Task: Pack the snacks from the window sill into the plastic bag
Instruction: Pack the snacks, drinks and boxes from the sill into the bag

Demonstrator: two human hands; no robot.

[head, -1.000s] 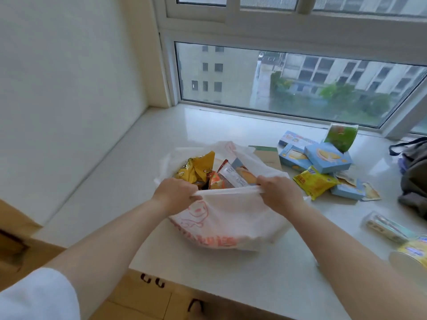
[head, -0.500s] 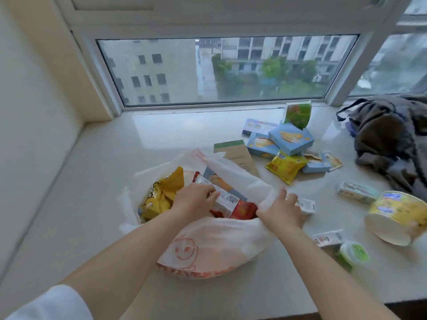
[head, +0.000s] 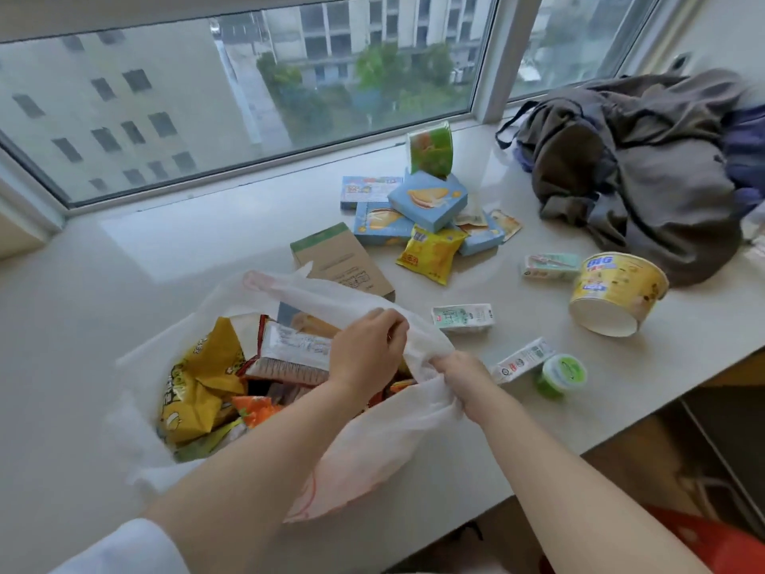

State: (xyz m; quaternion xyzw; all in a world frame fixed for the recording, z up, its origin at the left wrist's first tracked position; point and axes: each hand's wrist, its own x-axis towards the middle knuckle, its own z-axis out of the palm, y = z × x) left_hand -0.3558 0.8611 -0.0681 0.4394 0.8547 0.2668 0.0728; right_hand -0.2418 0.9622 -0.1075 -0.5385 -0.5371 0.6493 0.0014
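A white plastic bag (head: 372,445) with red print lies open on the window sill (head: 186,250), holding several snack packets, a yellow chip bag (head: 198,387) among them. My left hand (head: 366,352) pinches the bag's far rim. My right hand (head: 459,374) grips the bunched near rim beside it. Loose on the sill lie blue biscuit boxes (head: 428,198), a yellow packet (head: 432,253), a brown carton (head: 341,261), small milk cartons (head: 463,318), a green jelly cup (head: 563,374), a yellow noodle bowl (head: 617,292) on its side and a green-labelled pack (head: 430,149).
A grey and purple backpack (head: 645,167) slumps at the right end of the sill against the window. The sill's front edge runs diagonally at lower right, with a red object (head: 720,544) below it. The window glass closes off the back.
The view has swung right and down. My left hand moved from inside the bag's mouth to its far rim, and my right hand closed on the bunched rim.
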